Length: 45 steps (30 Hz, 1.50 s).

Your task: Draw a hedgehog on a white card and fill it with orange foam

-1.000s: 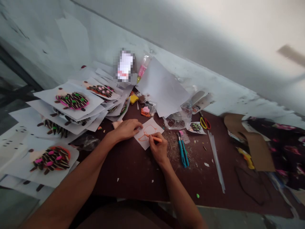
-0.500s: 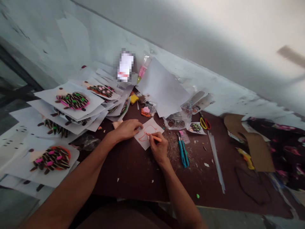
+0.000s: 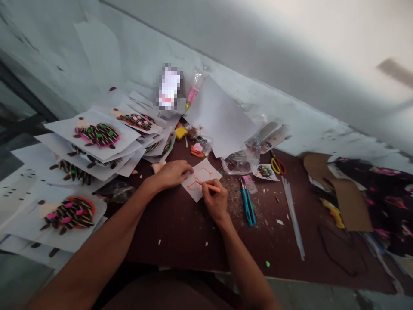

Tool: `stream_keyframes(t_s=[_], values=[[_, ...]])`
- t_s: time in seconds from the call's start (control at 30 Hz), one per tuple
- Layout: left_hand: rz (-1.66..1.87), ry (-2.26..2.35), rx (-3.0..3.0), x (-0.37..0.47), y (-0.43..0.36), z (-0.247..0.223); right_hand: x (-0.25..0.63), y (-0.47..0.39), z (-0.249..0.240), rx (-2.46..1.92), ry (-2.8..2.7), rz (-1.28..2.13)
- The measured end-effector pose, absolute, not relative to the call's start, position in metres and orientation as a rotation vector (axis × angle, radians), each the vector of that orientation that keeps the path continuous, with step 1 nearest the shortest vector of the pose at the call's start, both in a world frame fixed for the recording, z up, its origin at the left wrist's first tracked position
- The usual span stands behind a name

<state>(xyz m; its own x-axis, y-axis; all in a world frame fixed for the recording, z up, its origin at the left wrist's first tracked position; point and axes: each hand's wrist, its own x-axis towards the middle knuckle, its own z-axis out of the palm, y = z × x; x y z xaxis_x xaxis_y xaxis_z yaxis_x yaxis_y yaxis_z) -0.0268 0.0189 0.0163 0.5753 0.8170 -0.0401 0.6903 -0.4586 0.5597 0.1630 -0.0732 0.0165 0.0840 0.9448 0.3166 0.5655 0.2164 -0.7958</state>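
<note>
A small white sheet of paper lies on the dark table, bearing an orange outline drawing. My right hand is closed around an orange pen, its tip on the drawing. At the sheet's left edge rests my left hand, palm down with fingers stretched toward the paper; the fingertips touch or nearly touch it. A pale pink piece sits just behind the left hand, partly covered.
Sheets with seed-covered hedgehog figures are piled at left. Turquoise-handled cutters, scissors, clear sticks and a yellow glue gun lie at right. Behind are a large white sheet and a blurred-out phone-like screen.
The pen tip has shifted very slightly left along the drawing, with my right hand. My left hand stays in place beside the sheet.
</note>
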Motion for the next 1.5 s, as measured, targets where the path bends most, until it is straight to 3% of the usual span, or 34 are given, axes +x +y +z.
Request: stream_keyframes(t_s=[1.5], values=[[0.271, 1.207, 2.277, -0.0263, 0.0196, 0.0173, 0.1592, -0.0765, 0.0152, -1.435, -1.674, 0.549]])
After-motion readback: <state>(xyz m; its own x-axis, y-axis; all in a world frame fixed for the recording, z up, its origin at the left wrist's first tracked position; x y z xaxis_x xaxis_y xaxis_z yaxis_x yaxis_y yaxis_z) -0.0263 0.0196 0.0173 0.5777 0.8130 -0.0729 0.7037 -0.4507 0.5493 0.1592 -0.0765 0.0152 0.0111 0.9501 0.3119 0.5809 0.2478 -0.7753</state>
